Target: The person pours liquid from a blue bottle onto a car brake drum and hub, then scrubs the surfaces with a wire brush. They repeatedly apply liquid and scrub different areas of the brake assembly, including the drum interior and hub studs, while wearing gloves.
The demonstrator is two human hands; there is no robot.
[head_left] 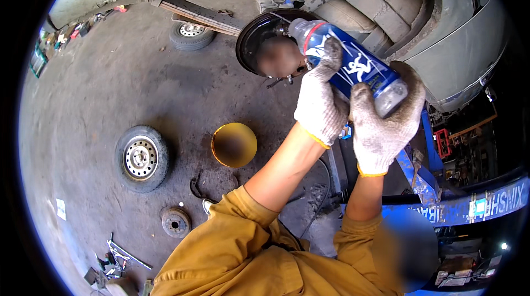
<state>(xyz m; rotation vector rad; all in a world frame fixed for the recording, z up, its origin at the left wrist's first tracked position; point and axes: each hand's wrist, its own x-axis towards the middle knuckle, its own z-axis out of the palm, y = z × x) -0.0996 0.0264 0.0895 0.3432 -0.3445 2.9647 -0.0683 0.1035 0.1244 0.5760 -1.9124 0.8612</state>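
Note:
A clear plastic bottle [361, 68] with a blue label is held tilted, its neck end toward the upper left. My left hand [326, 97], in a dirty white knit glove, wraps round its neck-side half with the thumb laid along the label. My right hand [389, 114], gloved alike, grips the base end. Just beyond the neck is a round dark brake backing plate [245, 47] on the raised vehicle; a blurred patch hides part of it. The bottle's neck overlaps the plate's right side in view, and I cannot tell whether they touch.
A yellow bucket [219, 158] stands on the floor left of my forearm. Farther left lies a wheel [141, 158], with a brake drum [176, 222] nearer me and tools [121, 254] at lower left. Blue lift arms [425, 185] are at right, beneath the grey vehicle body [458, 58].

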